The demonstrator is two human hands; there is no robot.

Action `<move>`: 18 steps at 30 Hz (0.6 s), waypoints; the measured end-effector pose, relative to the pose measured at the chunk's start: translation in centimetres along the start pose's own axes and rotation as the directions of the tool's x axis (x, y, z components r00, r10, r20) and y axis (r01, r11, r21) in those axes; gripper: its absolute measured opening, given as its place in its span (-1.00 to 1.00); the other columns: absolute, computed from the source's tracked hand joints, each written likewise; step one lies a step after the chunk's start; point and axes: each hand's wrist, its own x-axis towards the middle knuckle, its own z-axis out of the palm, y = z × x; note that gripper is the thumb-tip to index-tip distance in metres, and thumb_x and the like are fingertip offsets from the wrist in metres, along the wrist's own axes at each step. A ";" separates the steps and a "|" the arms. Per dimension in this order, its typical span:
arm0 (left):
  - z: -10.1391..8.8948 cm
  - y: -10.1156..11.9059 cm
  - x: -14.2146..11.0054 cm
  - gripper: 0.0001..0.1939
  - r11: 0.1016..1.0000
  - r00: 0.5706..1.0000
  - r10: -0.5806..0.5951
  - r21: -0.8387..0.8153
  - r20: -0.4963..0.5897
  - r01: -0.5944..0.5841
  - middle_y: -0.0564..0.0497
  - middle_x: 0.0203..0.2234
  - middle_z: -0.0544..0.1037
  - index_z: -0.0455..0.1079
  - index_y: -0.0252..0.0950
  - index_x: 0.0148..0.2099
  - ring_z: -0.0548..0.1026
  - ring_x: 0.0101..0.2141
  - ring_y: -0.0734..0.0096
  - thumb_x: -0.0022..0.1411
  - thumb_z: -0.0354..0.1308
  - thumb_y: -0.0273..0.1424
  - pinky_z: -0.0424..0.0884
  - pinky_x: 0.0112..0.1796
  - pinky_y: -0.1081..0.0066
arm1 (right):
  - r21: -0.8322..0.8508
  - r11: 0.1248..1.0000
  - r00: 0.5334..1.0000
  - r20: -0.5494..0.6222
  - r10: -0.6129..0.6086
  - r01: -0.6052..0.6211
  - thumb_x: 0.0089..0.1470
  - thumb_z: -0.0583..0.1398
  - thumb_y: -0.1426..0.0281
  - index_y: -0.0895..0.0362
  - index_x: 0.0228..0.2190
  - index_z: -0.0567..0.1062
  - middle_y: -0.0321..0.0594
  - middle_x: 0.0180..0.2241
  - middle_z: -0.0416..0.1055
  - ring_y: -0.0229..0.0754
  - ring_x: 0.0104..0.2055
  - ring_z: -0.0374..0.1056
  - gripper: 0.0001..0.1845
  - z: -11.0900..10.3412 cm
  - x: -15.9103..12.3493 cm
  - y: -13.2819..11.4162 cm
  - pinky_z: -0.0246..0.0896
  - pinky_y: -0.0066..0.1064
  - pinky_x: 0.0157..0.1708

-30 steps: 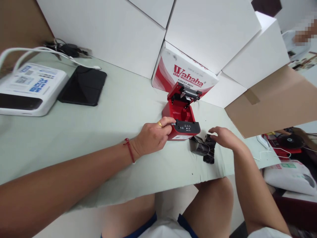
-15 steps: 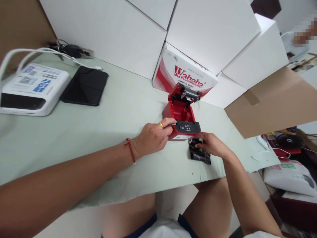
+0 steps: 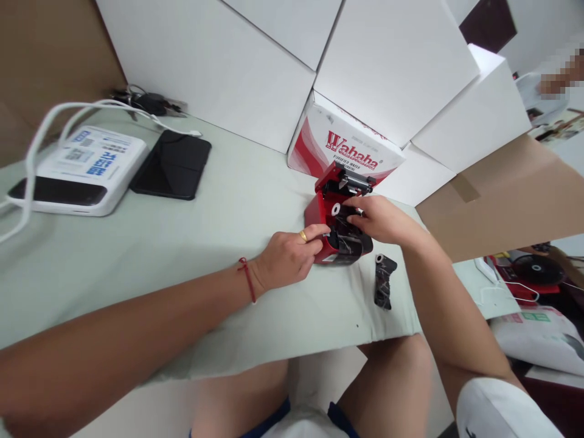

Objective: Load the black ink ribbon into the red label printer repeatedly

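A small red printer (image 3: 314, 213) stands on the table with its lid tipped back. My left hand (image 3: 292, 255) grips the printer's front left corner, its index finger resting on the front panel's edge. In my right hand (image 3: 376, 219) is a black roll (image 3: 345, 217) with a white core, lowered into the printer's open compartment. A loose black strip (image 3: 353, 245) from that roll drapes over the printer's front and covers most of its panel. To the right of the printer, a second black roll (image 3: 384, 283) lies by itself on the table.
Behind the printer is a red and white Wahaha box (image 3: 333, 140) against stacked white boxes (image 3: 387, 55). On the left lie a black phone (image 3: 173, 164), a white device (image 3: 103, 170) with a cable, and keys (image 3: 152, 103). A cardboard flap (image 3: 511, 201) juts in on the right.
My right hand has lifted one black roll from the table up into the printer's compartment, its strip trailing over the front. The other roll stays on the table. My left hand keeps its grip.
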 end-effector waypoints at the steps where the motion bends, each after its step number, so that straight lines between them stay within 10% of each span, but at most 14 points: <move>1: 0.0 -0.1 -0.1 -0.79 1.000 1.000 -0.002 -0.002 0.013 0.002 -0.08 0.16 0.70 0.46 -0.26 -0.26 0.53 -0.50 0.48 0.32 0.02 -0.57 0.40 -0.44 0.35 | -0.043 0.999 0.999 0.036 0.007 -0.005 0.34 0.17 0.47 0.11 0.26 0.59 -0.07 0.15 0.64 -0.01 0.12 0.55 -0.48 0.3 1.0 -0.6 0.36 -0.30 0.09; 18: 0.3 -0.3 -0.4 -0.77 1.000 0.997 -0.021 -0.020 0.079 0.023 -0.07 0.23 0.67 0.52 -0.26 -0.20 0.64 -0.38 0.40 0.33 0.03 -0.55 0.44 -0.41 0.33 | -0.213 0.975 0.963 0.268 -0.005 0.064 0.29 0.22 0.50 0.15 0.02 0.71 -0.05 -0.05 0.70 -0.05 -0.11 0.57 -0.65 1.7 4.4 -1.1 0.33 -0.36 -0.19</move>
